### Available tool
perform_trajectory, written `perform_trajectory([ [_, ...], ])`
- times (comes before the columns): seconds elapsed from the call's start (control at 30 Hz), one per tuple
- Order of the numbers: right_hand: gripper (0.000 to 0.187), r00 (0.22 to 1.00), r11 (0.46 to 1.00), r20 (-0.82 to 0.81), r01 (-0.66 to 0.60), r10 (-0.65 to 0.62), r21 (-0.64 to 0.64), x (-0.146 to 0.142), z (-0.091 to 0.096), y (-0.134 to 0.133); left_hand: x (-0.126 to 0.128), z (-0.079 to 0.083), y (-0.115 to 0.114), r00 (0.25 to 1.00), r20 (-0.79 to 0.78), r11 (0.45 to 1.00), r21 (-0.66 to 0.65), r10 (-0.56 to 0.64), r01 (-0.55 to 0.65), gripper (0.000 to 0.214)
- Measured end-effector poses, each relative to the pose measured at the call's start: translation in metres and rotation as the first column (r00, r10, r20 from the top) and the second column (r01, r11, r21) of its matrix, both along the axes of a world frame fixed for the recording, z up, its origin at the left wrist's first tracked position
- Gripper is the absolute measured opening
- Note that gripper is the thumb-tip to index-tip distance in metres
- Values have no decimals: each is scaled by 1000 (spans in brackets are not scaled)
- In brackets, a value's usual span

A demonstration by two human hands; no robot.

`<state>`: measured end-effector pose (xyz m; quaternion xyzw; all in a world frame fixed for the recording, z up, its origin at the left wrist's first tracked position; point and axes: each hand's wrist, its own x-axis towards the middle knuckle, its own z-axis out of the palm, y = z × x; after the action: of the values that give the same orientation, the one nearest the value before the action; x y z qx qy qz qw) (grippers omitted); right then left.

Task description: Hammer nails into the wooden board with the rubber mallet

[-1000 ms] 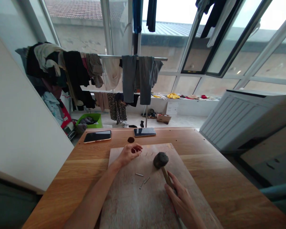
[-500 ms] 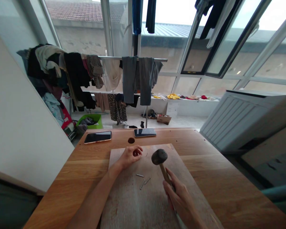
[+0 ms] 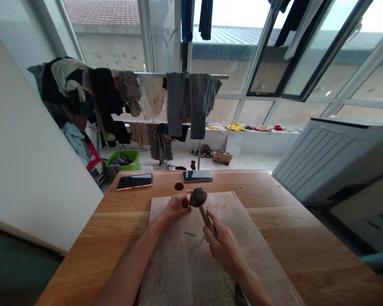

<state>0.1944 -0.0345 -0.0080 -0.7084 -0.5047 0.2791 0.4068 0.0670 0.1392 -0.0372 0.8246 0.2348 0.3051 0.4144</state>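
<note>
My right hand grips the wooden handle of a hammer, whose dark, rounded head is beside the fingers of my left hand. The left fingers are closed in a pinch near the far part of a wooden board; what they hold, if anything, is hidden. Right of the hammer head, several thin nails stand up from the board. Nearer to me lie a loose nail and more loose nails, partly behind my right hand.
The board rests on a wooden table. Two phones, one at left and one in the middle, lie along its far edge, near a round hole. Beyond are a laundry rack and a green basket.
The hammer has moved left and slightly away from me, so its head is now beside my left fingers. My left hand stays at about the same place on the board. The view has shifted slightly.
</note>
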Motion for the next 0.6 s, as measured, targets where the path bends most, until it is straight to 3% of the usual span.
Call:
perform_trajectory([
  [0.17,56,998,1000,-51,25,-26,-16,-1,-1,-3,0,3,0,999,-19,1000,-10,-27,26,28],
  [0.3,59,995,999,-96,29,-33,-45,5,-3,-22,-9,18,-4,990,-137,1000,-12,20,-22,31],
  [0.4,62,996,997,-73,45,-50,-62,14,-10,-42,-22,34,-15,949,-303,992,56,-88,110,15],
  [0.47,62,998,995,-37,43,-46,-87,20,-15,-52,-28,45,-28,893,-411,969,73,-185,234,15],
  [0.6,62,999,994,0,50,-51,-100,23,-21,-58,-29,58,-53,820,-537,935,146,-200,324,11],
])
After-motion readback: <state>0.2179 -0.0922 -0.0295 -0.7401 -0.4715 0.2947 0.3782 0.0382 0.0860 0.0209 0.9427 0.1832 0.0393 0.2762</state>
